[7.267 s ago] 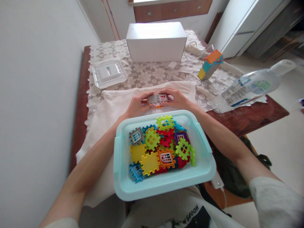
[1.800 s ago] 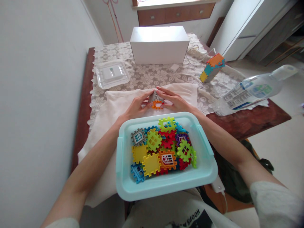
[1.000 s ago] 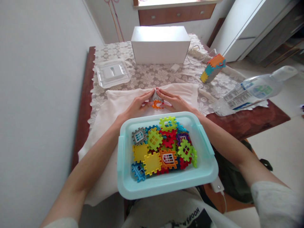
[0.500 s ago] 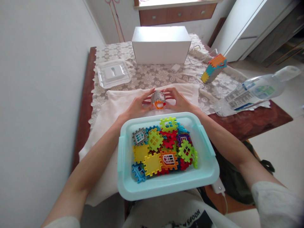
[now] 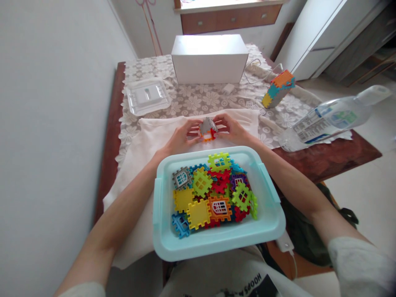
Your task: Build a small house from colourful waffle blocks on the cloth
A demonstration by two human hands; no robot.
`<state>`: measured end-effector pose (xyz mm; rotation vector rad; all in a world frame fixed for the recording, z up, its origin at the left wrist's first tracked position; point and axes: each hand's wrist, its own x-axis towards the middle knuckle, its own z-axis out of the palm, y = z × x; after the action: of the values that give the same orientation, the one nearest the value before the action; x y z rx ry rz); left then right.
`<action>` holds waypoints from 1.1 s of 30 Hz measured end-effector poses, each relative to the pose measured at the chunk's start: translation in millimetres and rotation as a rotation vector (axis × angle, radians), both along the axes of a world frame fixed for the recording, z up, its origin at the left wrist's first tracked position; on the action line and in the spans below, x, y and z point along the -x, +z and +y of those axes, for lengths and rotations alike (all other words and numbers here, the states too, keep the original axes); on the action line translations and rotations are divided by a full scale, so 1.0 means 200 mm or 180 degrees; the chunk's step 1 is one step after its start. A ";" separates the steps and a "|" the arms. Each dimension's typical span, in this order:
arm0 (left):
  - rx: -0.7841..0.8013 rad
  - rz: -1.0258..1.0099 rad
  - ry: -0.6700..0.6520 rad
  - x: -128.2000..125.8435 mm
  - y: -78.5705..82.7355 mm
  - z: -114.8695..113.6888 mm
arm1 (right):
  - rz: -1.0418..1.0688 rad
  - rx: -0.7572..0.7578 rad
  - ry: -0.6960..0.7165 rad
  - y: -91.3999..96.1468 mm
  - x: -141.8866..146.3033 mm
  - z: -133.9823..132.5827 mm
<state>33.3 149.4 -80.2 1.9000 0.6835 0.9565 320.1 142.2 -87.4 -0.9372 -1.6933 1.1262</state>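
Between my two hands is a small structure of joined interlocking building panels point(image 5: 208, 125), grey on top with orange and red at the front. My left hand point(image 5: 183, 135) grips its left side, fingers behind and thumb in front. On the right side, my right hand point(image 5: 232, 130) is closed on it in the same way. The structure is over the white cloth, just beyond a light teal tub point(image 5: 266, 231). Loose panels in yellow, green, red, blue, orange, purple and grey fill the tub, among them a yellow panel point(image 5: 199, 213). The structure's far side is hidden.
A clear plastic lid point(image 5: 148, 97) lies on the lace tablecloth at left. A white box point(image 5: 210, 66) stands at the back. To the right are a built block of coloured panels point(image 5: 279, 87) and a large clear bottle point(image 5: 328, 119). A wall runs along the left.
The structure has turned and tilted between my hands: the window panel seen before no longer shows, and more red is visible at its right front. The tub has stayed in place.
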 end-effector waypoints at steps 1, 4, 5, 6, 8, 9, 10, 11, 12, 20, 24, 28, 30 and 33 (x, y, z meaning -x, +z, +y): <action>-0.0025 -0.0001 -0.0019 0.00 0.00 0.00 | -0.0011 0.0026 -0.0002 0.00 0.00 0.00; -0.0053 -0.0024 -0.0046 0.00 -0.01 0.00 | -0.0043 0.0001 0.0033 0.00 -0.01 0.01; -0.0044 -0.0034 -0.0058 0.00 -0.01 0.00 | -0.0038 -0.0026 0.0057 0.00 -0.01 0.01; -0.0032 -0.0043 -0.0068 0.00 -0.01 0.01 | -0.0034 -0.0049 0.0083 0.00 -0.01 0.01; -0.0037 -0.0054 -0.0064 0.00 -0.02 0.01 | -0.0052 -0.0076 0.0110 -0.01 -0.02 0.01; -0.0056 -0.0050 -0.0046 0.00 -0.02 0.01 | -0.0072 -0.0086 0.0100 -0.01 -0.02 0.01; -0.0082 -0.0038 -0.0025 0.01 -0.02 0.01 | -0.0094 -0.0098 0.0077 -0.01 -0.02 0.01; -0.0111 -0.0018 0.0001 0.01 -0.02 0.01 | -0.0117 -0.0117 0.0045 -0.01 -0.02 0.01; -0.0137 0.0011 0.0028 0.01 -0.02 0.01 | -0.0142 -0.0144 0.0013 -0.01 -0.02 0.01; -0.0152 0.0140 0.0179 0.01 -0.01 0.01 | -0.0400 -0.0554 -0.0149 0.00 -0.02 -0.01; -0.0196 0.0176 0.0186 0.01 0.00 0.00 | -0.0348 -0.0884 -0.0197 0.00 -0.01 -0.01; -0.0271 0.0209 0.0195 0.01 0.01 -0.01 | -0.0395 -0.0828 -0.0201 -0.01 -0.01 -0.01; -0.0282 0.0217 0.0175 0.01 0.02 -0.01 | -0.0402 -0.0789 -0.0195 -0.01 -0.01 0.00; -0.0267 0.0229 0.0149 0.01 0.03 -0.02 | -0.0311 -0.0827 -0.0176 -0.01 0.00 0.00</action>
<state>32.2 146.2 -74.8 2.0079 0.7435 0.9632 319.6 141.2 -89.4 -0.8795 -1.8294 0.8114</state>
